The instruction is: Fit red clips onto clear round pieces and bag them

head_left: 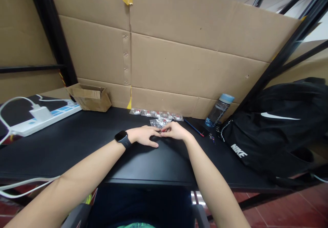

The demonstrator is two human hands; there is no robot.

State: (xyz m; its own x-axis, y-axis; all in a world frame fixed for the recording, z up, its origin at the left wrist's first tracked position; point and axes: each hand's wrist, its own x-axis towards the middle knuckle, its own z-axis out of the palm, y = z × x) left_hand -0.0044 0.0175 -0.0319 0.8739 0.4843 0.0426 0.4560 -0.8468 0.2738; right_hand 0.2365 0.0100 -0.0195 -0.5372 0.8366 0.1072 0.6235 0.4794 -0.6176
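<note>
Both my hands meet over the middle of the black table (77,142). My left hand (143,135), with a black watch on its wrist, lies low with curled fingers whose tips reach the right hand. My right hand (174,130) is closed in a pinch on a small item with a bit of red showing, too small to name. Just beyond the fingers lies a small pile of clear plastic packets (159,121), and a row of similar packets with red and white contents (156,113) sits against the cardboard wall.
A white power strip (48,116) with a plugged charger and cables lies at the left, next to a small open cardboard box (89,97). To the right lie a pen (194,127), a water bottle (219,110) and a black backpack (276,129). Black shelf posts rise on both sides.
</note>
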